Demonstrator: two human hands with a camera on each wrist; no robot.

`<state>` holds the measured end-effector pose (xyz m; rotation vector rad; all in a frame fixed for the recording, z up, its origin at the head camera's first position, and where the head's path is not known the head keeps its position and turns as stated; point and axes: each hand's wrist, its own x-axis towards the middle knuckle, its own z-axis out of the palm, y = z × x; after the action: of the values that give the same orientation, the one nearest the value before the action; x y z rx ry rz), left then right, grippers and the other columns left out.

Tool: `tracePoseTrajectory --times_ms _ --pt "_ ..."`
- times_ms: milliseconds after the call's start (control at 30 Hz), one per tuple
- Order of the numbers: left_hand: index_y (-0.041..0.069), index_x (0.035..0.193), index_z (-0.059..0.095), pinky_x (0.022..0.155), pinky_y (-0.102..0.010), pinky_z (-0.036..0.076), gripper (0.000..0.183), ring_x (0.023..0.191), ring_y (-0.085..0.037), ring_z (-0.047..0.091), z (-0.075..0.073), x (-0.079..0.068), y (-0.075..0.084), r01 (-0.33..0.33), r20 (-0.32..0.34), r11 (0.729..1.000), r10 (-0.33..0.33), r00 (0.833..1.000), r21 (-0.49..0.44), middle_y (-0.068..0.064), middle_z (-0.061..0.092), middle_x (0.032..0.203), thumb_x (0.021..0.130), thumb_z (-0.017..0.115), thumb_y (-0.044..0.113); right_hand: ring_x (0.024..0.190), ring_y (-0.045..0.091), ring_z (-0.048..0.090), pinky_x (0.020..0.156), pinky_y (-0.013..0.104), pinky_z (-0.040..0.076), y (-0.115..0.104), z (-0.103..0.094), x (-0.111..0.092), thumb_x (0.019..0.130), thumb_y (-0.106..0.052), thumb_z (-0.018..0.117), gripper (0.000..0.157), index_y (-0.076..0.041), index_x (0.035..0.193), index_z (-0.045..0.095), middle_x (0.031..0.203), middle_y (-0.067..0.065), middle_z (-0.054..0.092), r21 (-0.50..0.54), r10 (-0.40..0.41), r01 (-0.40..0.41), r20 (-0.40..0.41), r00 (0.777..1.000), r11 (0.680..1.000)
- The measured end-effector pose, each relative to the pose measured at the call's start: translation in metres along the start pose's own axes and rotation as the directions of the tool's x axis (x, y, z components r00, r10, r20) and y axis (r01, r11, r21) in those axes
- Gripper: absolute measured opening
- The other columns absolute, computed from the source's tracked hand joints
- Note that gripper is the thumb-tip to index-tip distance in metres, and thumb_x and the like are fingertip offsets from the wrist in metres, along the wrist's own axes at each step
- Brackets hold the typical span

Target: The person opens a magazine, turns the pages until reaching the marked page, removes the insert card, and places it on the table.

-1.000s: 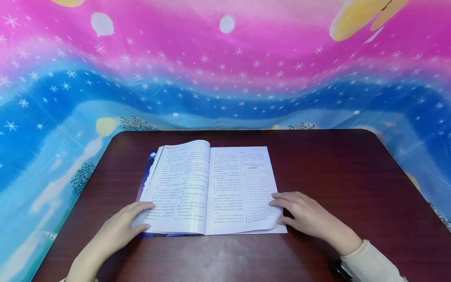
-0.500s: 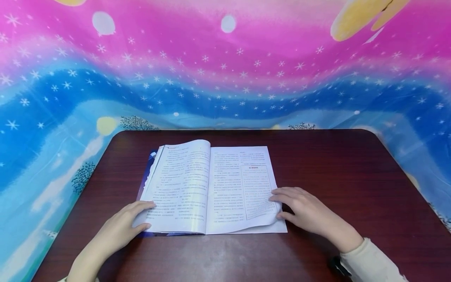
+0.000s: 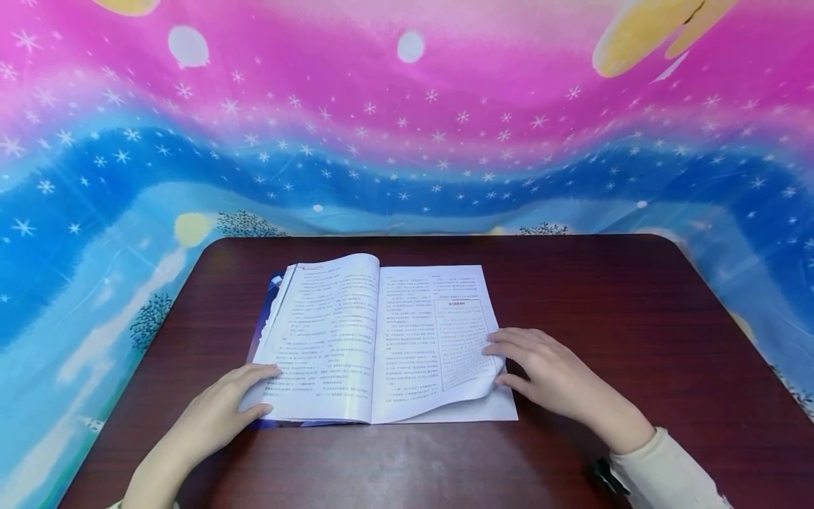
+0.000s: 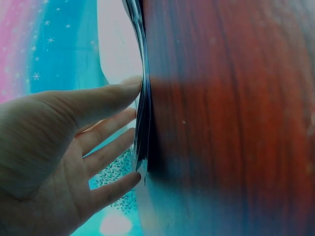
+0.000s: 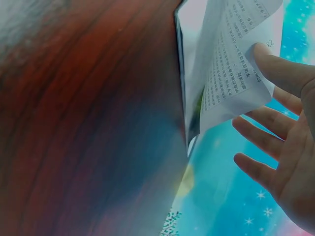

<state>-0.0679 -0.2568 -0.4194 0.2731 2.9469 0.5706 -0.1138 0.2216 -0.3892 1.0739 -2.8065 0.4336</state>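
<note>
So the magazine [image 3: 376, 346] lies open on the dark tabletop [image 3: 604, 297], left hand [image 3: 219, 406] resting on the left pages [image 3: 324, 332] with fingers loose and fairly straight, while the right hand [image 3: 550, 375] has the right page [image 3: 420, 346] pinched by its outer edge between thumb and fingers, curled up off the sheet below [image 3: 490, 410]

A plain cream cloth sleeve [image 3: 670, 472] ends above the bare right hand [image 3: 540, 371], a small black object [image 3: 608, 478] beside the cuff; the left hand [image 3: 213, 410] is bare too.
</note>
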Motion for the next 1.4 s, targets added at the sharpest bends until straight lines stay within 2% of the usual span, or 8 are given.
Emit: tracePoseTrajectory --times_ms 233,500,767,900,1033,1133,1300,1400 --pt "0.010 0.130 0.064 0.095 -0.063 0.044 0.053 0.123 -0.042 0.053 -0.001 -0.001 0.000 -0.002 0.002 1.000 0.002 1.000 0.000 -0.018 0.059 0.133 0.081 0.082 0.016 0.124 0.029 0.055 0.104 0.053 0.042 -0.002 -0.005 0.004 0.078 -0.023 0.086 0.044 -0.010 0.118 0.071 0.130 0.009 0.063 0.015 0.028 -0.028 0.005 1.000 0.999" --pt "0.010 0.130 0.064 0.094 -0.063 0.045 0.052 0.123 -0.042 0.053 -0.002 0.000 0.001 -0.002 -0.001 1.000 0.002 1.000 -0.001 -0.018 0.059 0.133 0.082 0.082 0.016 0.125 0.028 0.054 0.105 0.052 0.040 -0.004 -0.011 0.010 0.077 -0.027 0.086 0.046 -0.010 0.118 0.071 0.131 0.008 0.062 0.024 0.015 -0.014 -0.029 0.999 1.000" --pt "0.008 0.129 0.064 0.094 -0.062 0.045 0.052 0.122 -0.041 0.053 -0.002 0.001 0.002 -0.005 -0.002 1.000 0.005 1.000 -0.002 -0.017 0.059 0.133 0.081 0.082 0.015 0.126 0.028 0.053 0.103 0.051 0.041 -0.007 -0.014 0.018 0.077 -0.023 0.087 0.043 -0.011 0.115 0.072 0.132 0.008 0.062 0.045 -0.031 0.036 -0.106 0.994 0.998" --pt "0.007 0.130 0.063 0.096 -0.061 0.044 0.053 0.122 -0.041 0.054 -0.004 0.001 0.008 -0.018 -0.010 0.999 0.018 1.000 0.040 -0.018 0.059 0.133 0.081 0.083 0.015 0.126 0.028 0.053 0.104 0.051 0.040 -0.009 -0.015 0.022 0.077 -0.023 0.086 0.041 -0.012 0.114 0.072 0.132 0.007 0.062 0.057 -0.053 0.061 -0.136 0.989 0.996" --pt "0.007 0.130 0.063 0.097 -0.060 0.044 0.052 0.122 -0.040 0.055 -0.006 0.002 0.020 -0.063 -0.049 0.995 0.067 0.997 0.076 -0.016 0.060 0.133 0.082 0.082 0.015 0.127 0.027 0.052 0.106 0.049 0.038 -0.012 -0.018 0.028 0.077 -0.024 0.087 0.040 -0.013 0.113 0.072 0.132 0.006 0.062 0.068 -0.071 0.083 -0.155 0.985 0.994" --pt "0.009 0.130 0.064 0.097 -0.058 0.045 0.049 0.123 -0.037 0.056 -0.008 0.006 0.034 -0.109 -0.084 0.992 0.114 0.990 0.059 -0.013 0.060 0.134 0.084 0.080 0.015 0.129 0.026 0.051 0.107 0.047 0.037 -0.016 -0.021 0.033 0.077 -0.025 0.086 0.040 -0.014 0.112 0.071 0.134 0.005 0.061 0.079 -0.068 0.080 -0.151 0.986 0.994" --pt "0.014 0.127 0.067 0.097 -0.053 0.047 0.040 0.121 -0.028 0.059 -0.006 0.019 0.056 -0.199 -0.149 0.980 0.199 0.969 0.019 -0.005 0.063 0.131 0.088 0.077 0.016 0.131 0.023 0.049 0.109 0.045 0.035 -0.023 -0.027 0.040 0.078 -0.028 0.085 0.039 -0.016 0.112 0.071 0.135 0.003 0.060 0.086 -0.063 0.076 -0.150 0.987 0.993" --pt "0.015 0.125 0.068 0.098 -0.050 0.048 0.036 0.119 -0.025 0.060 -0.004 0.027 0.068 -0.261 -0.195 0.965 0.256 0.947 -0.002 -0.002 0.065 0.128 0.089 0.076 0.017 0.130 0.023 0.050 0.108 0.045 0.036 -0.027 -0.028 0.044 0.078 -0.028 0.086 0.038 -0.017 0.111 0.071 0.135 0.003 0.060 0.086 -0.067 0.082 -0.162 0.985 0.993"
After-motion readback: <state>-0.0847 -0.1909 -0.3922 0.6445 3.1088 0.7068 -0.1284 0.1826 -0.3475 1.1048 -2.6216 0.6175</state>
